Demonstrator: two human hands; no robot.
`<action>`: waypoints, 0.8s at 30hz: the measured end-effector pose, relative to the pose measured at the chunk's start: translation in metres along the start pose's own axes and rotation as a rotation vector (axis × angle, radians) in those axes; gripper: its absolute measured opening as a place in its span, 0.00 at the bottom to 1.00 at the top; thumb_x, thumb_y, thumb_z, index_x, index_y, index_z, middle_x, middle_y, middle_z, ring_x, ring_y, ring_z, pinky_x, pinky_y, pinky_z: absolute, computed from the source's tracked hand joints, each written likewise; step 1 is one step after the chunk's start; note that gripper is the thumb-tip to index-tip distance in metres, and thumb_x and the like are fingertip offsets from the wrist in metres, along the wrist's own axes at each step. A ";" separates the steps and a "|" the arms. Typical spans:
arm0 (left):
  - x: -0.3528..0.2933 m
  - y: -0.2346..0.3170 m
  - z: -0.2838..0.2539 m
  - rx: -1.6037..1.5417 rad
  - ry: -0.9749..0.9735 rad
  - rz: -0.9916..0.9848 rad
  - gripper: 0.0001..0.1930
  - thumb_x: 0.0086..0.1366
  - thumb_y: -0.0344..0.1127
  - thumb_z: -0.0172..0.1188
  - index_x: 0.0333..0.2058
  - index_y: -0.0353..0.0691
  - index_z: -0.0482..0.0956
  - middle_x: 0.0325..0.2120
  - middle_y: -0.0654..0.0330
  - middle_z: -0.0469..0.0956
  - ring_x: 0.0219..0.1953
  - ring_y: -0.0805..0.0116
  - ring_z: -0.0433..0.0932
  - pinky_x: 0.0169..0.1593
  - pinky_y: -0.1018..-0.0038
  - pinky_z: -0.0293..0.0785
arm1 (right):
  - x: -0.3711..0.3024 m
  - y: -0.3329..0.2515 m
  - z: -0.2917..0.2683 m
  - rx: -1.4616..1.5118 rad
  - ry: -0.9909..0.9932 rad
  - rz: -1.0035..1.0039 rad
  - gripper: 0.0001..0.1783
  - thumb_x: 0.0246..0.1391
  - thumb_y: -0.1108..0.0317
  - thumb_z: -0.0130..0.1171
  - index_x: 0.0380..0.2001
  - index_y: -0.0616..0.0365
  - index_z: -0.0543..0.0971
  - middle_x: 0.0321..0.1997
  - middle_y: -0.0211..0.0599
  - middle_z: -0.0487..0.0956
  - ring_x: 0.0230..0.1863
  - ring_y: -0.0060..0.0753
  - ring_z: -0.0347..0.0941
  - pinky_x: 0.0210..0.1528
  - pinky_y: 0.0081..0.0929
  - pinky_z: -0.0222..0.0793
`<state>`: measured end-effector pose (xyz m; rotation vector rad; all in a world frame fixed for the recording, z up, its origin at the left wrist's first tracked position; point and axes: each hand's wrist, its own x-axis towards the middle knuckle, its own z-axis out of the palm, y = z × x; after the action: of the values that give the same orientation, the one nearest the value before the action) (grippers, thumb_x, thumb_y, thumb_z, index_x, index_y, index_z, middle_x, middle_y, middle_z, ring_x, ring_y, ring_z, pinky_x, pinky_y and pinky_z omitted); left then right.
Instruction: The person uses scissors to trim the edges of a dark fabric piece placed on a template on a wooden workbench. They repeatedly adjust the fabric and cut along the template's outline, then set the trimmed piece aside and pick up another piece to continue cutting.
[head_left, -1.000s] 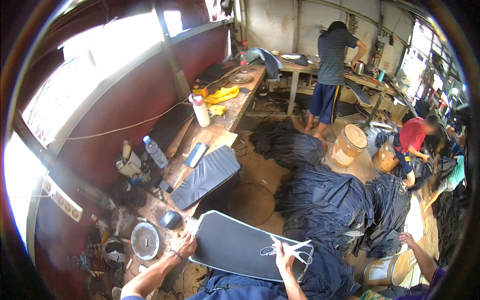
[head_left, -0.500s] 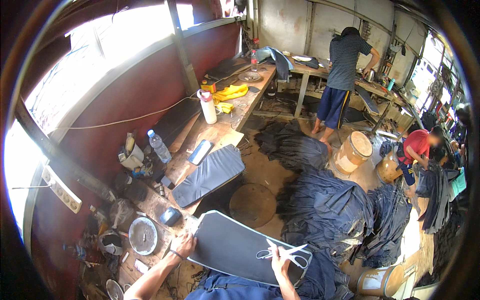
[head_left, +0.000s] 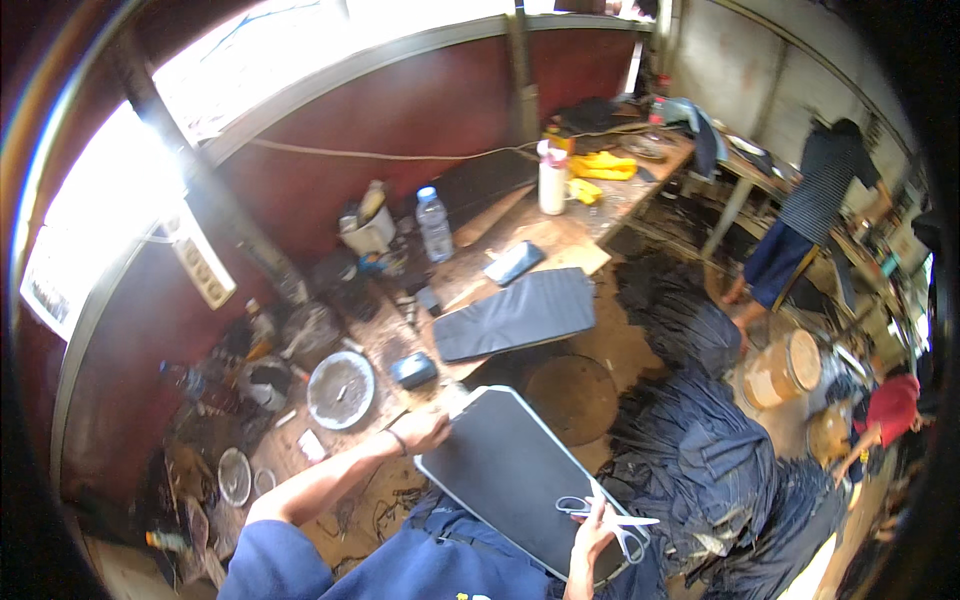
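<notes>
Only got the head view here: the person's right hand (head_left: 592, 532) is wrapped around a pair of white scissors (head_left: 634, 520), metal and hard plastic by the look of it, with the two blades poking out past the fingers and the loops out to either side. They're held over the lower right end of a long flat dark board (head_left: 510, 465), matte on top, pale edging, corners clipped off at an angle, sitting slantwise just above the person's blue clothing (head_left: 400, 560). The left hand (head_left: 430, 430) is curled at the board's left edge, but it's blurry and I honestly can't tell if the fingers are clamped on it. Beyond that is a scuffed wooden counter (head_left: 575, 232) with a smooth, slightly wrinkled black pad (head_left: 515, 315), a shiny phone (head_left: 514, 262), a clear plastic bottle (head_left: 434, 230) and a round grey dish (head_left: 341, 392) with a pale rim. Rumpled, frayed dark cloth (head_left: 690, 430) is heaped to the right. Right hand covers part of the board's end, the small dark lump (head_left: 413, 370) by the dish is too soft to identify, and the dark lens rim cuts off the red-shirted person (head_left: 892, 410) far right.
</notes>
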<state>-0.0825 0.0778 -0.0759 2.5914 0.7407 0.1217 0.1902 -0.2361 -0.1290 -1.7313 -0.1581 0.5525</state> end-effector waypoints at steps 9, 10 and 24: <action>0.075 -0.117 -0.081 -0.039 0.387 -0.215 0.08 0.66 0.37 0.64 0.39 0.40 0.83 0.33 0.50 0.79 0.37 0.49 0.81 0.42 0.57 0.77 | -0.010 -0.020 0.014 -0.061 0.176 -0.003 0.22 0.71 0.57 0.54 0.39 0.70 0.82 0.35 0.44 0.84 0.26 0.33 0.81 0.22 0.23 0.79; 0.085 -0.139 -0.080 -0.035 0.381 -0.230 0.09 0.66 0.38 0.65 0.39 0.39 0.84 0.32 0.50 0.80 0.36 0.50 0.81 0.42 0.57 0.77 | -0.013 -0.024 0.020 -0.058 0.188 -0.013 0.22 0.72 0.57 0.54 0.39 0.70 0.82 0.35 0.44 0.84 0.26 0.33 0.81 0.23 0.23 0.79; 0.075 -0.105 -0.073 -0.345 0.431 -0.160 0.08 0.68 0.33 0.65 0.43 0.38 0.83 0.37 0.52 0.81 0.36 0.53 0.80 0.44 0.63 0.77 | -0.093 -0.042 0.024 -0.298 0.420 0.061 0.24 0.74 0.53 0.53 0.40 0.67 0.84 0.37 0.41 0.85 0.28 0.28 0.80 0.28 0.23 0.81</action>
<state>-0.0841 0.2250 -0.0587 2.1859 0.9741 0.7091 0.1057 -0.2415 -0.0663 -2.1084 0.1173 0.2046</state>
